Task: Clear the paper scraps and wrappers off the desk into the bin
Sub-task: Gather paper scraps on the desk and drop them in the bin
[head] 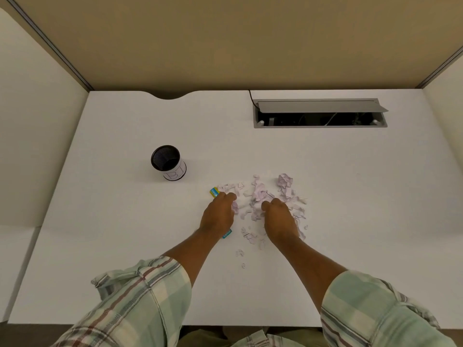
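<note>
A pile of torn pale paper scraps (258, 194) lies on the white desk (125, 221), with a crumpled paper ball (284, 181) at its far right. A blue and yellow wrapper (214, 192) lies at the pile's left edge; another blue wrapper (227, 233) peeks out beside my left wrist. My left hand (219, 216) rests on the pile's left side, fingers curled around scraps. My right hand (279, 216) rests on the pile's middle, fingers curled over scraps. The bin (168, 162), a small black mesh cup with a paper label, stands upright to the far left.
A recessed cable tray (319, 113) with its grey lid raised sits at the back right of the desk, a black cable running from it. Beige partition walls enclose the desk on three sides. Loose small scraps (239, 252) lie nearer to me.
</note>
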A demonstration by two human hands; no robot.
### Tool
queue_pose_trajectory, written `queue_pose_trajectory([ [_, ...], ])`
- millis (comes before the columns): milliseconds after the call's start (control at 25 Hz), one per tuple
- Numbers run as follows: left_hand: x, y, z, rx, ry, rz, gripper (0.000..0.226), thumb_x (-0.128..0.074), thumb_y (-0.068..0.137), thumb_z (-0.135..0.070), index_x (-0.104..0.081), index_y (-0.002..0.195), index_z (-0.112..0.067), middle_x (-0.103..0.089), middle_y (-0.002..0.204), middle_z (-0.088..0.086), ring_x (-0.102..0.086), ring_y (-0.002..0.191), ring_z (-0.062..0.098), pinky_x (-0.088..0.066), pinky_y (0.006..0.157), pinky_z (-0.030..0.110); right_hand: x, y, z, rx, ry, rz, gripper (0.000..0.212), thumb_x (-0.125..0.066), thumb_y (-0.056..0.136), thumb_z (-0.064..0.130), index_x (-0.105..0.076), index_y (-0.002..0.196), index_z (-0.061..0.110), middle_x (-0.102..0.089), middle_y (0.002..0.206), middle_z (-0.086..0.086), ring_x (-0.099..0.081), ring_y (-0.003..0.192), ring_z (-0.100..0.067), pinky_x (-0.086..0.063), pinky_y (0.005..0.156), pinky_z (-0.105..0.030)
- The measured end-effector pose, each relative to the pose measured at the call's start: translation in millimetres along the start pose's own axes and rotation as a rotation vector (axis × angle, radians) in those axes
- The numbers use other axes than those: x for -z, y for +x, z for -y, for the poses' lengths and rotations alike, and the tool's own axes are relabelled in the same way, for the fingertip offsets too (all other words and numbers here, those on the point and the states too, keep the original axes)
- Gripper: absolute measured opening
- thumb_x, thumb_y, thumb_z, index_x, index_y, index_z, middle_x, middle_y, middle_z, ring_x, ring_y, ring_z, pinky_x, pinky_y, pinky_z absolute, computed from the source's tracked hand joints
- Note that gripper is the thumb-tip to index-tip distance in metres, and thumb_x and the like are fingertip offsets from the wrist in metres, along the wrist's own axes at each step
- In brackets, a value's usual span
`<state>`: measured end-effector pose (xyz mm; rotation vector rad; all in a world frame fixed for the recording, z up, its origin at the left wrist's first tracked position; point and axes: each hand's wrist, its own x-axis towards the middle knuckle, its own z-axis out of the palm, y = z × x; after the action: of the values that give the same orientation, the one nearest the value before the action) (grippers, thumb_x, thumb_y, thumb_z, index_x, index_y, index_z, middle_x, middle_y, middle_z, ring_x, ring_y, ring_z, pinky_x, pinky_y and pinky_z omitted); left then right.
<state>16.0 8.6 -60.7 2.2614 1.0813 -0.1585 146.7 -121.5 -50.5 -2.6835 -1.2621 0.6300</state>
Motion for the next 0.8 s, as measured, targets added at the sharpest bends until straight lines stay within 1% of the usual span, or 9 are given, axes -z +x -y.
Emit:
queue_pose_trajectory([
  [80, 1, 0, 4, 0.022, -0.145, -0.04, 0.036, -0.068, 0.093, -0.011, -0.061, 0.128, -0.018, -0.065, 0.127, 0.007, -0.063, 0.114, 0.024, -0.055, 0.096, 0.033, -4, 3, -2, -0.042, 0.092, -0.03, 0.032, -0.046, 0.09, -0.006, -0.064, 0.109, 0.011, -0.061, 0.105, -0.012, -0.061, 0.094, -0.027, -0.049, 0.071, -0.029],
  [160, 3, -2, 7, 0.072, -0.284, -0.085, 0.032, -0.074, 0.089, -0.011, -0.065, 0.119, -0.018, -0.071, 0.118, 0.005, -0.069, 0.102, 0.019, -0.06, 0.086, 0.029, -6, 5, -4, -0.104, 0.22, -0.044, 0.029, -0.046, 0.091, -0.003, -0.068, 0.104, 0.012, -0.064, 0.1, -0.01, -0.063, 0.088, -0.023, -0.046, 0.069, -0.026],
  [200, 4, -4, 8, 0.1, -0.339, -0.101, 0.032, -0.075, 0.088, -0.011, -0.066, 0.117, -0.018, -0.072, 0.115, 0.004, -0.07, 0.096, 0.015, -0.06, 0.079, 0.022, -6, 5, -4, -0.135, 0.295, -0.06, 0.027, -0.049, 0.091, 0.0, -0.07, 0.102, 0.012, -0.066, 0.098, -0.008, -0.064, 0.087, -0.021, -0.047, 0.069, -0.025],
  [280, 8, -9, 10, 0.147, -0.45, -0.127, 0.032, -0.077, 0.087, -0.01, -0.068, 0.116, -0.017, -0.071, 0.109, 0.001, -0.068, 0.086, 0.007, -0.054, 0.067, 0.008, -4, 5, -3, -0.194, 0.454, -0.121, 0.019, -0.058, 0.091, 0.006, -0.073, 0.098, 0.013, -0.071, 0.095, -0.004, -0.067, 0.087, -0.017, -0.051, 0.072, -0.022],
  [400, 15, -16, 15, 0.22, -0.622, -0.185, 0.031, -0.079, 0.086, -0.012, -0.07, 0.114, -0.019, -0.069, 0.102, -0.005, -0.066, 0.084, 0.0, -0.05, 0.063, 0.004, 4, 3, 0, -0.242, 0.616, -0.214, 0.007, -0.071, 0.088, 0.014, -0.074, 0.094, 0.013, -0.073, 0.09, 0.002, -0.064, 0.08, -0.011, -0.045, 0.07, -0.012],
  [480, 21, -21, 21, 0.271, -0.743, -0.229, 0.028, -0.081, 0.084, -0.013, -0.07, 0.108, -0.023, -0.071, 0.1, -0.006, -0.07, 0.086, 0.006, -0.057, 0.067, 0.013, 8, 4, 5, -0.319, 0.787, -0.234, 0.004, -0.075, 0.086, 0.02, -0.073, 0.088, 0.019, -0.072, 0.084, 0.003, -0.065, 0.073, -0.017, -0.053, 0.069, -0.025],
  [600, 36, -26, 35, 0.331, -0.894, -0.289, 0.029, -0.082, 0.082, -0.013, -0.071, 0.105, -0.025, -0.074, 0.098, 0.0, -0.074, 0.088, 0.022, -0.066, 0.073, 0.038, 16, 13, 22, -0.384, 1.028, -0.203, 0.007, -0.08, 0.082, 0.027, -0.073, 0.082, 0.025, -0.071, 0.078, -0.004, -0.068, 0.07, -0.027, -0.062, 0.073, -0.045],
  [720, 66, -32, 53, 0.368, -1.071, -0.396, 0.028, -0.082, 0.081, -0.011, -0.071, 0.106, -0.019, -0.076, 0.098, 0.008, -0.074, 0.082, 0.027, -0.064, 0.072, 0.037, 22, 29, 61, -0.32, 1.17, -0.158, 0.007, -0.082, 0.081, 0.025, -0.075, 0.083, 0.022, -0.071, 0.079, -0.012, -0.066, 0.068, -0.022, -0.061, 0.077, -0.05],
  [800, 91, -33, 65, 0.369, -1.136, -0.471, 0.026, -0.083, 0.081, -0.011, -0.072, 0.103, -0.019, -0.076, 0.096, 0.008, -0.073, 0.079, 0.024, -0.063, 0.071, 0.036, 28, 43, 98, -0.252, 1.215, -0.127, 0.007, -0.081, 0.081, 0.024, -0.075, 0.084, 0.021, -0.074, 0.081, -0.012, -0.07, 0.074, -0.028, -0.062, 0.08, -0.052],
])
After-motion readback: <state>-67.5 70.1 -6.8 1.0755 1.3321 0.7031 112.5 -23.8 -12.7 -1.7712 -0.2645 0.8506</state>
